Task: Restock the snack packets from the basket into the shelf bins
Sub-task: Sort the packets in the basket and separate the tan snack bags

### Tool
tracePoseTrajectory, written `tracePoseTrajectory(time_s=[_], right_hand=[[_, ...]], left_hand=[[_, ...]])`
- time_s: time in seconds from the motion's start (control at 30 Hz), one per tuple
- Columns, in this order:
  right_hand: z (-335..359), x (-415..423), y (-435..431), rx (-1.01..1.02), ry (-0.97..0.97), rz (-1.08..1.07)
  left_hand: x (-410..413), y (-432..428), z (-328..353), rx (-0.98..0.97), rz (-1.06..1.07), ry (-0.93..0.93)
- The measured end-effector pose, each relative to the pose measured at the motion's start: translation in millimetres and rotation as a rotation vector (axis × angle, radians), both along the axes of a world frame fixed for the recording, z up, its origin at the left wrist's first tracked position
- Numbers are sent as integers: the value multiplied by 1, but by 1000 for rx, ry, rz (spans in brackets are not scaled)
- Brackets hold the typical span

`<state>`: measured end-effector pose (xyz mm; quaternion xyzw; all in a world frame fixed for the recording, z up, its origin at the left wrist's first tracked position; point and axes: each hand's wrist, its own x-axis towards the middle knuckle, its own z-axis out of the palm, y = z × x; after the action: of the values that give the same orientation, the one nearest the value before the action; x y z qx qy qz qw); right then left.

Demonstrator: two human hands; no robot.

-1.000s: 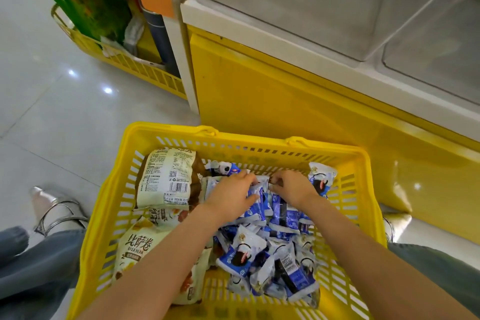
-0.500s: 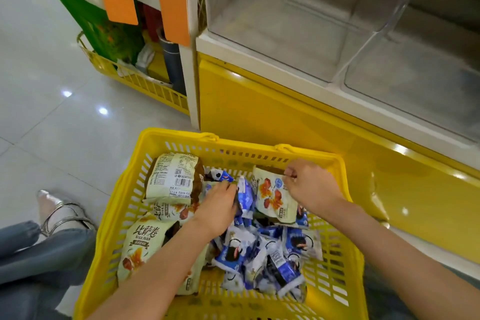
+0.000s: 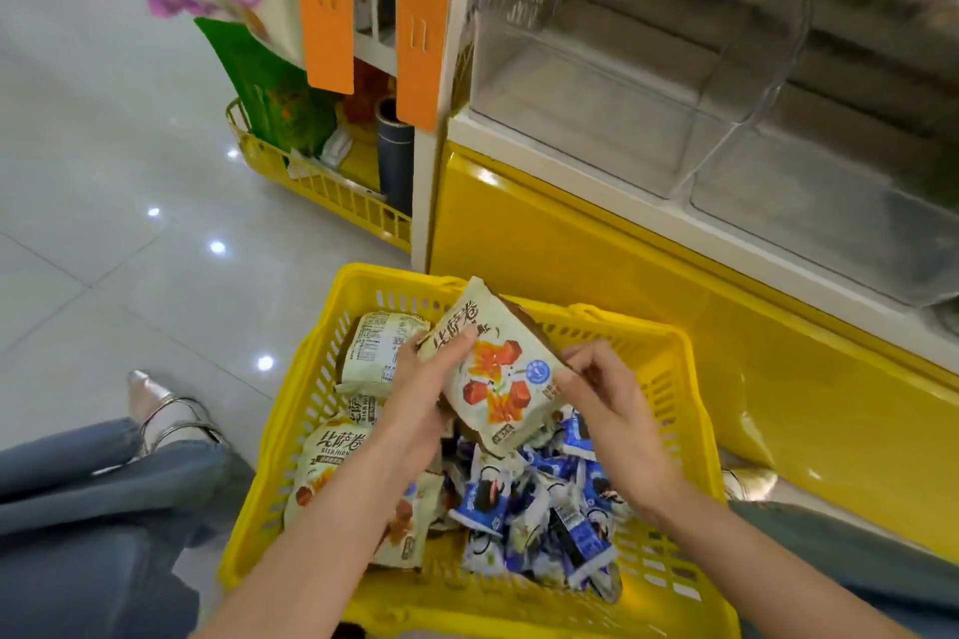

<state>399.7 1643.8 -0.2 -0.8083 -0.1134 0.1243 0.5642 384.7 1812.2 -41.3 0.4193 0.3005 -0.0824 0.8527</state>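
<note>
A yellow plastic basket [image 3: 690,410] sits on the floor in front of me. Above it I hold a cream snack packet [image 3: 498,379] printed with red cubes. My left hand [image 3: 423,394] grips its left edge and my right hand [image 3: 597,389] pinches its right edge. More cream packets [image 3: 381,353] lie in the basket's left half, and several small blue-and-white packets [image 3: 539,514] are piled on the right. Clear shelf bins [image 3: 586,88] stand above the yellow shelf base, up and to the right.
A second clear bin [image 3: 830,202] adjoins the first on the right. A yellow wire rack [image 3: 322,187] with bags and a dark tube stands left of the shelf post. Orange tags [image 3: 322,0] hang above. My knees and shoes flank the basket on the tiled floor.
Both hands rose out of the pile of small packets. The right hand pulled up a cream packet, and the left hand came over to take its other edge. The camera tilted up toward the shelf.
</note>
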Motion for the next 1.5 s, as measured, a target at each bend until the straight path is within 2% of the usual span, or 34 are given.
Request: tracePoseTrajectory(time_s=[0.1,0.23,0.3,0.4,0.43,0.53,0.57,0.6,0.67,0.73,0.8,0.93,1.1,1.2,1.23,1.37,1.4,1.5], right_hand=[[0,-4,18,124,66,29],[2,1,41,78,276,130],[1,3,55,60,406,133],[-5,5,78,65,486,95],[-7,7,84,48,478,76],[-15,21,100,18,469,-44],[-17,28,105,25,465,-92],[-20,35,110,27,459,-128],[-27,46,122,6,510,-135],[-38,50,138,-37,646,-90],[-54,49,153,-89,684,-71],[-79,49,169,-220,388,-75],[-82,49,151,-260,298,-97],[-68,24,113,-326,57,-109],[-64,10,103,-334,51,-54],[-70,-41,107,-414,409,296],[-76,-49,115,-390,462,308],[-98,-61,137,-288,452,233]], left_hand=[[-1,20,10,29,47,-18],[2,49,26,404,138,-87],[2,58,32,590,23,-142],[-2,67,30,709,-105,-196],[-5,73,26,793,-94,-194],[-25,100,0,1302,-36,-77],[-33,108,-13,1375,-54,-10],[-41,115,-25,1372,-108,73],[-54,121,-47,1227,-237,164],[-61,118,-63,1144,-300,131],[-65,116,-72,1177,-263,79],[-64,115,-76,1214,-199,62],[-63,116,-75,1227,-208,73],[-63,116,-76,1243,-199,69],[-62,116,-76,1236,-194,72],[-62,117,-76,1203,-165,83],[-62,116,-76,1197,-161,80],[-63,116,-76,1199,-154,66]])
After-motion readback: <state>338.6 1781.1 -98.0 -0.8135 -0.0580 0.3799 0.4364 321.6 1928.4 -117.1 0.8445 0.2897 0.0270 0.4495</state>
